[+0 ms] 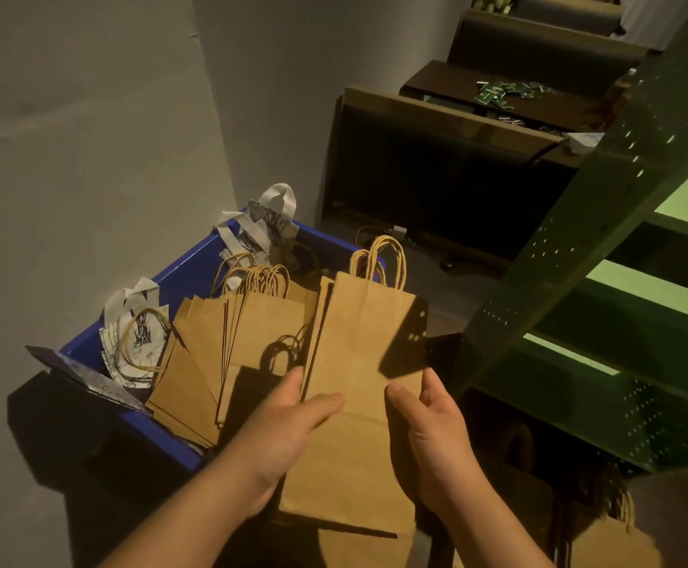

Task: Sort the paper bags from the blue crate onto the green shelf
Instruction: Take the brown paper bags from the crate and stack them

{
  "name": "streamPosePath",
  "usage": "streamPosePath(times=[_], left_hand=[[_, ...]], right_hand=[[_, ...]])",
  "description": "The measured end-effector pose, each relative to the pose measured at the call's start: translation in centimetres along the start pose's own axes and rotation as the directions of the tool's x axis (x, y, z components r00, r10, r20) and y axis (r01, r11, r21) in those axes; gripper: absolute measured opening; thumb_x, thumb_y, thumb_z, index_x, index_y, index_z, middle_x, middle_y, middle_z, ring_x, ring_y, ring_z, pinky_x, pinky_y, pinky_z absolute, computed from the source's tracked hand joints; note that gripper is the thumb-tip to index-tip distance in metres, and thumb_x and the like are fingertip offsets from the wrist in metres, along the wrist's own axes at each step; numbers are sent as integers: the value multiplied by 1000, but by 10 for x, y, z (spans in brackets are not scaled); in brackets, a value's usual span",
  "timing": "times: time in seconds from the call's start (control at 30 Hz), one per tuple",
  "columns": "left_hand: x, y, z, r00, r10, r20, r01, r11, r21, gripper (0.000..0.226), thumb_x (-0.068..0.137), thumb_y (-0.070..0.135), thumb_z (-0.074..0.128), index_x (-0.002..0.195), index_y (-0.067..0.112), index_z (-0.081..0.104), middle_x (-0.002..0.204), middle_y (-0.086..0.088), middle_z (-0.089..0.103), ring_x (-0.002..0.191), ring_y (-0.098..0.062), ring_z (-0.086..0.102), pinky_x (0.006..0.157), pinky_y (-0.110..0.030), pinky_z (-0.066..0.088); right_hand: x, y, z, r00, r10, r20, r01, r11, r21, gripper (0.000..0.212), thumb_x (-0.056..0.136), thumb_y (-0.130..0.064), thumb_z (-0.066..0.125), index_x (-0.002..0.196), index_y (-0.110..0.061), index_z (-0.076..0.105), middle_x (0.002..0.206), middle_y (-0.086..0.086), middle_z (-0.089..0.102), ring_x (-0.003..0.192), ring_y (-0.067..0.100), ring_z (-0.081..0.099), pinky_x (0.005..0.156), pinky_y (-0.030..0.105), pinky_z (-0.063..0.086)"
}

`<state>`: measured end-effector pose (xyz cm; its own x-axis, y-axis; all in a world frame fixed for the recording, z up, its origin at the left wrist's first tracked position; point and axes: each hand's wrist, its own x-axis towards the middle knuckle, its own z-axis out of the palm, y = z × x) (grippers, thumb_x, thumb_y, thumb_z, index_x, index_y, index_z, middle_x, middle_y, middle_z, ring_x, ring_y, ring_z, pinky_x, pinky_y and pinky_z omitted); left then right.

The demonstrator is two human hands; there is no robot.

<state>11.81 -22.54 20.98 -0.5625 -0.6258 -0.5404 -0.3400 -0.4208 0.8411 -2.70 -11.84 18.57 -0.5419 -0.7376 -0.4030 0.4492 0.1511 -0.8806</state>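
Both hands, left hand (289,428) and right hand (436,436), are gripping a flat brown paper bag with twisted handles (358,362) by its edges, probably squaring it. Left of the grip, the blue plastic crate (195,264) is holding more; right, the green perforated metal shelf (580,280) is waiting.

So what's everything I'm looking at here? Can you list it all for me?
held brown paper bags: a small stack, count unclear, brown with twisted handles, between both hands above the crate's edge
brown paper bags in crate: many, brown, fanned flat inside the crate
printed bags: at least three, white with dark print, along the crate's left and far sides
blue crate: one, blue, lower left by the wall
green shelf: one, green perforated metal, right
dark benches: several, dark brown, behind
green packets: a scatter, green, on a far dark surface
left hand: grips the stack's left edge
right hand: grips its right edge
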Motion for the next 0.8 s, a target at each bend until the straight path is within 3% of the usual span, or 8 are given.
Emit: streamPosePath(times=[0.17, 0.23, 0.33, 0.4, 0.47, 0.6, 0.67, 0.8], left_hand=[[6, -9, 3, 994, 58, -96, -46, 991, 126, 79, 94, 54, 63, 160, 35, 24, 142, 18, 52, 136, -16, 50, 114, -45, 43], [7, -13, 3, 990, 96, -99, -76, 979, 189, 51, 97, 48, 62, 143, 46, 43, 131, 23, 60, 127, -9, 57, 110, -44, 47], [9, -13, 5, 992, 102, -77, -85, 976, 203, 26, 99, 42, 61, 109, 58, 45, 114, 26, 64, 111, 1, 60, 94, -29, 51], [12, -14, 4, 991, 107, -82, -88, 974, 210, 26, 101, 41, 60, 116, 55, 45, 116, 27, 62, 111, 1, 59, 91, -26, 50], [15, -16, 1, 992, 92, -88, -73, 977, 202, 43, 100, 46, 61, 140, 44, 46, 129, 22, 62, 120, -6, 58, 105, -38, 50], [25, -11, -8, 995, 55, -78, -42, 987, 154, 84, 83, 72, 60, 155, 37, 39, 145, 16, 56, 134, -15, 55, 114, -48, 44], [34, -10, -12, 993, 39, -115, -22, 990, 143, 69, 95, 68, 52, 154, 36, 40, 144, 22, 46, 141, -16, 46, 119, -44, 36], [58, -12, -30, 985, 30, -172, -9, 993, 121, 44, 102, 59, 47, 139, 38, 58, 134, 12, 64, 127, -17, 57, 113, -48, 44]], right_hand=[[2, 6, 2, 998, 23, 51, -22, 1000, -21, 25, 99, -4, 58, 106, -28, 59, 84, -24, 76, 84, 0, 74, 66, 15, 55], [2, 5, 5, 997, 65, 50, -66, 998, 23, 20, 100, -10, 57, 118, -19, 62, 99, -7, 79, 93, 13, 76, 79, 28, 58], [4, 8, 5, 994, 102, 24, -103, 994, 43, 24, 101, -17, 57, 124, -12, 64, 115, 12, 75, 105, 30, 73, 96, 48, 54], [5, 9, 6, 994, 106, 21, -106, 994, 33, 22, 101, -15, 57, 122, -14, 64, 115, 10, 76, 105, 26, 74, 90, 42, 56], [6, 10, 7, 995, 97, 12, -97, 995, 26, 21, 101, -14, 56, 121, -15, 63, 115, 7, 76, 104, 22, 74, 87, 35, 55], [8, 11, 10, 996, 89, -17, -88, 994, 64, 23, 101, -13, 57, 123, -11, 61, 114, 9, 76, 106, 26, 74, 96, 45, 52], [10, 11, 11, 995, 90, -37, -87, 993, 76, 25, 100, -13, 57, 124, -12, 61, 113, 7, 77, 105, 24, 74, 96, 43, 52], [12, 9, 10, 993, 102, -62, -98, 993, 67, 24, 99, -12, 58, 123, -10, 61, 105, 6, 78, 97, 22, 76, 78, 32, 57]])
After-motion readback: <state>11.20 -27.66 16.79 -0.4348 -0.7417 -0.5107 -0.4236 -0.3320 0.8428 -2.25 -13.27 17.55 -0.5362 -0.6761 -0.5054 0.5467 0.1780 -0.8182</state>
